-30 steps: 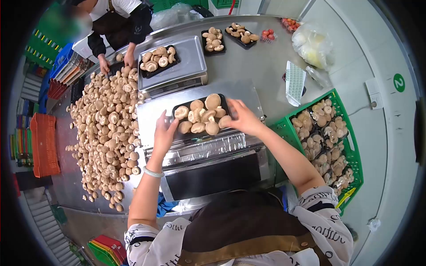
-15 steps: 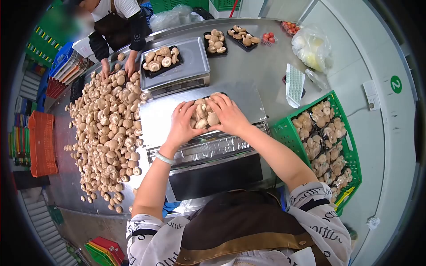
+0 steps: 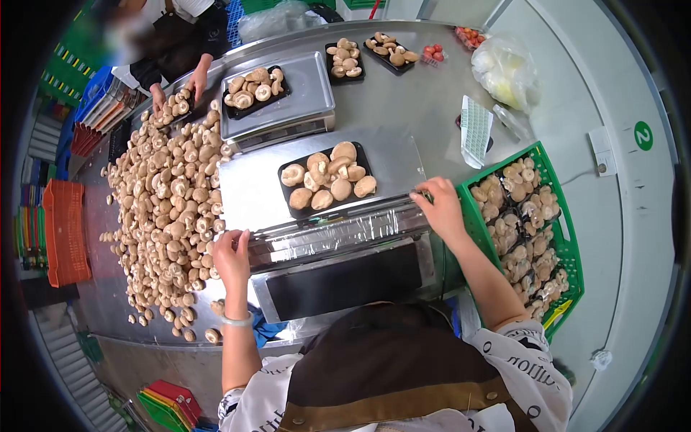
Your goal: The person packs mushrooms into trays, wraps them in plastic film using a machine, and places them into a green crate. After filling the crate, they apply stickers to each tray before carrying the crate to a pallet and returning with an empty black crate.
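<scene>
A black tray [image 3: 293, 204] of loose shiitake mushrooms [image 3: 340, 189] sits on the metal plate of the wrapping machine [image 3: 252, 173]. In front of it runs a strip of clear plastic film [image 3: 338, 236] over the roller. My left hand [image 3: 232, 261] is at the film's left end, thumb and fingers pinched together at its edge. At the right end, my right hand [image 3: 440, 210] has thumb and forefinger closed on the film's edge. The film between my fingers is clear and hard to see. Neither hand touches the tray.
A large mushroom pile [image 3: 169, 216] lies left. Another person's hands [image 3: 196, 78] hold a filled tray behind it. A scale [image 3: 317, 93] carries a mushroom tray; two more trays stand at the back. A green crate [image 3: 574, 252] of wrapped trays is at right, near a plastic bag [image 3: 504, 72].
Both my hands have left the mushrooms in the tray and moved apart and nearer me, to the film's two ends. The other person now holds a tray with mushrooms over the pile.
</scene>
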Available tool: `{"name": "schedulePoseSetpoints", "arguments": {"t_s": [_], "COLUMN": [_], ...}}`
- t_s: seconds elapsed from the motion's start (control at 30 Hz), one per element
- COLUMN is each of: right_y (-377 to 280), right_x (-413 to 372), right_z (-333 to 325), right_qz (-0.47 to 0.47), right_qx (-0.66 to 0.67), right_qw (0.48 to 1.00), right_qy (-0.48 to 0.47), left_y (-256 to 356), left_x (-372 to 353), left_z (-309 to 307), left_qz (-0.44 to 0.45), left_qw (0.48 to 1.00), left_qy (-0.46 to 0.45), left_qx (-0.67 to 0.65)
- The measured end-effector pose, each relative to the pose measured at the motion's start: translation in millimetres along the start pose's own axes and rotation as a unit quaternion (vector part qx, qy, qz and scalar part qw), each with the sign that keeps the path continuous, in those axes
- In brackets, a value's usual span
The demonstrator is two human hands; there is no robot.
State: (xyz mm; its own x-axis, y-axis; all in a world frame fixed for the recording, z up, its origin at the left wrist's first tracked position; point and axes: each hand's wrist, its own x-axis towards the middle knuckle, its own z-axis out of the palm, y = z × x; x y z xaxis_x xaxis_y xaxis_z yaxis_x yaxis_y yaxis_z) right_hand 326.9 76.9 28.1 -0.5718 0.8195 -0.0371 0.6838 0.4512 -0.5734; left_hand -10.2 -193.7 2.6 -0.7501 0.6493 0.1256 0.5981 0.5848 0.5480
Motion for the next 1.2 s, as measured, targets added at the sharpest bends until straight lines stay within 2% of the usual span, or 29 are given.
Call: {"name": "schedulePoseSetpoints", "arguments": {"t_s": [0.07,0.13,0.2,0.27,0.33,0.4,0.5,0.53,0.57,0.6,0.63,0.67,0.7,0.8,0.83,0.87,0.93,0.97,1.0,1.03,1.07,1.13,1.2], "right_y": [1,-15,-38,-60,-72,-68,-52,-43,-32,-21,-14,-9,-2,-10,-13,-17,-16,-9,-5,-5,-6,-9,-42], "right_x": [-6,19,38,37,26,18,13,9,4,-1,-8,-17,-25,-41,-40,-37,-30,-28,-26,-25,-26,-23,-7], "right_z": [20,45,63,77,77,85,75,71,60,47,32,21,23,44,58,70,82,79,68,46,26,-4,-28], "right_qz": [-0.031,-0.081,0.017,0.012,0.036,-0.012,-0.024,-0.035,-0.049,-0.064,-0.061,-0.057,-0.035,-0.024,-0.017,-0.013,-0.059,-0.039,-0.020,-0.003,0.048,0.066,-0.019], "right_qx": [0.020,0.085,0.208,0.203,0.208,0.174,0.161,0.180,0.140,0.101,0.066,0.032,-0.008,-0.121,-0.130,-0.114,-0.046,0.031,0.108,0.200,0.394,0.492,0.655], "right_qw": [0.999,0.988,0.978,0.979,0.977,0.985,0.986,0.983,0.988,0.990,0.994,0.996,0.995,0.989,0.990,0.992,0.996,0.999,0.993,0.972,0.895,0.843,0.733], "right_qy": [0.035,0.100,0.023,-0.010,-0.036,-0.016,-0.023,0.018,0.043,0.069,0.068,0.066,0.092,0.076,0.060,0.047,0.054,0.007,-0.040,-0.125,-0.202,-0.208,-0.184], "left_y": [9,31,42,71,73,65,47,41,35,29,9,6,0,-3,7,8,12,9,21,2,9,29,46], "left_x": [-9,2,20,35,38,38,32,27,19,15,6,-3,-13,-33,-37,-39,-28,-22,-13,-6,1,20,44], "left_z": [14,27,50,58,60,59,49,41,29,11,6,-5,-6,13,27,38,38,26,5,-4,-24,-61,-83], "left_qz": [0.018,-0.078,-0.061,-0.057,-0.046,-0.065,-0.062,-0.057,-0.076,-0.087,-0.030,-0.043,-0.003,0.073,0.028,0.036,0.017,-0.094,-0.201,-0.153,-0.157,-0.166,-0.087], "left_qw": [0.996,0.973,0.960,0.938,0.958,0.952,0.952,0.954,0.951,0.965,0.988,0.991,0.997,0.994,0.996,0.996,0.999,0.984,0.935,0.891,0.856,0.791,0.732], "left_qy": [0.037,-0.023,-0.066,-0.152,-0.140,-0.151,-0.139,-0.130,-0.109,-0.102,-0.025,-0.020,0.034,0.001,0.023,0.026,-0.026,-0.130,-0.229,-0.278,-0.293,-0.322,-0.331], "left_qx": [-0.078,-0.217,-0.263,-0.306,-0.244,-0.257,-0.264,-0.264,-0.279,-0.224,-0.151,-0.129,-0.062,0.081,0.083,0.075,0.027,-0.078,-0.182,-0.325,-0.396,-0.492,-0.589]}}
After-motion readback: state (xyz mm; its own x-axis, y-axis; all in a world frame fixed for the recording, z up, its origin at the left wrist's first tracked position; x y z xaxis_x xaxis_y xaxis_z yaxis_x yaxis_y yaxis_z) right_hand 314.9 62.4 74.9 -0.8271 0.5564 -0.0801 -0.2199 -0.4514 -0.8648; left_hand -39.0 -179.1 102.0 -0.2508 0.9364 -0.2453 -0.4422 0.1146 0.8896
